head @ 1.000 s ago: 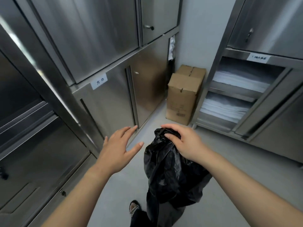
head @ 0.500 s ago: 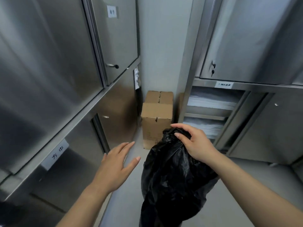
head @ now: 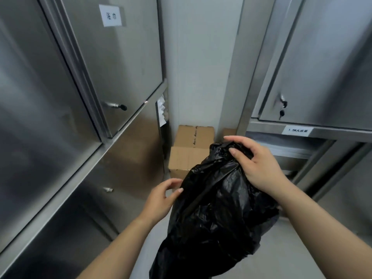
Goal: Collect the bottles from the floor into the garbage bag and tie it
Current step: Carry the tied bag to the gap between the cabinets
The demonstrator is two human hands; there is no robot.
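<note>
The garbage bag (head: 217, 208) is held up by its bunched top, which is gripped by the right hand (head: 259, 168). It is seen in front of a cardboard box (head: 189, 150), between steel cabinets (head: 120, 67). Nothing is held in the left hand (head: 161, 198), just beside the bag, fingers loose.
</note>
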